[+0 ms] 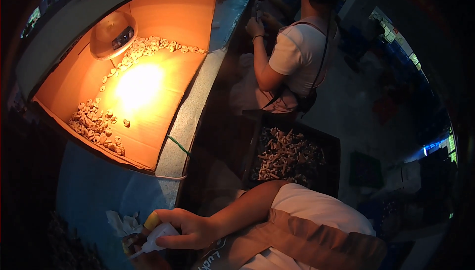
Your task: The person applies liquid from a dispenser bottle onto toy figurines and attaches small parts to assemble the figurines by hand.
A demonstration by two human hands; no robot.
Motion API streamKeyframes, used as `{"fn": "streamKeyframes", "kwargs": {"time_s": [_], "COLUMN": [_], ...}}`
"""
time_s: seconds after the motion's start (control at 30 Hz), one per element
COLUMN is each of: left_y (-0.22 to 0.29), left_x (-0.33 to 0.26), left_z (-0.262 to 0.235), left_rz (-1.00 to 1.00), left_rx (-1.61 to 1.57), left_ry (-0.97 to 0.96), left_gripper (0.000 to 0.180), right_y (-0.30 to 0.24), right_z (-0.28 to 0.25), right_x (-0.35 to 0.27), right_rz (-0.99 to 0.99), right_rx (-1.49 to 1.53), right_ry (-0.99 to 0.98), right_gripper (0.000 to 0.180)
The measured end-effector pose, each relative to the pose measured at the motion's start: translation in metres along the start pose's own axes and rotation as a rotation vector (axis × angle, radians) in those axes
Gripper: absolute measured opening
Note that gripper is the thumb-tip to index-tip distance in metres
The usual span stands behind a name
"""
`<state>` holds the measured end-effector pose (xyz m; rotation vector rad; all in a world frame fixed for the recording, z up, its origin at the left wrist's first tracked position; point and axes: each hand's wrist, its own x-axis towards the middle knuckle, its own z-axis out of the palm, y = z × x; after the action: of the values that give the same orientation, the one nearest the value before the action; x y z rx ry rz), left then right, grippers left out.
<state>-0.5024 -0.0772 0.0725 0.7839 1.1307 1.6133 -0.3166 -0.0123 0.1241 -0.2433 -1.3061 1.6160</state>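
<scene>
My right hand (pixel 185 228) is closed around a small white squeeze bottle (pixel 162 235). The bottle tilts down to the left, and its thin nozzle reaches toward my left hand (pixel 148 259). A yellow finger cot (pixel 151 221) covers one of my right fingertips. At the lower edge my left hand is dark and mostly covered by the bottle and my right hand. Its fingers look bent around something too small and dim to make out. Just beyond both hands lies a crumpled white tissue (pixel 121 223) on the blue tabletop (pixel 94 186).
A cardboard box (pixel 170 10) open toward me holds a glowing lamp (pixel 114 35) and many small round brown pieces (pixel 94 126). A green wire (pixel 178 145) sticks out beside it. Right of the table, a dark crate (pixel 331 156) holds small brown pieces; a person (pixel 302 57) sits beyond.
</scene>
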Motion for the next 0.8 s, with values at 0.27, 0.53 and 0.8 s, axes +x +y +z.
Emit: {"fn": "streamKeyframes", "kwargs": {"time_s": [0.27, 0.53, 0.8], "left_y": [0.005, 0.017, 0.027], "left_x": [0.003, -0.011, -0.002], "left_z": [0.013, 0.029, 0.034], "left_rz": [-0.020, -0.040, 0.064], "left_rx": [0.044, 0.032, -0.030], "left_ry": [0.033, 0.110, 0.042], "left_gripper": [0.043, 0.038, 0.037], "right_y": [0.005, 0.005, -0.001], "right_z": [-0.002, 0.004, -0.014], "right_x": [0.003, 0.001, -0.011], "right_rz": [-0.013, -0.003, 0.022], "right_rx": [0.004, 0.029, 0.048], "right_ry": [0.024, 0.001, 0.079], "right_gripper": [0.029, 0.029, 0.036]}}
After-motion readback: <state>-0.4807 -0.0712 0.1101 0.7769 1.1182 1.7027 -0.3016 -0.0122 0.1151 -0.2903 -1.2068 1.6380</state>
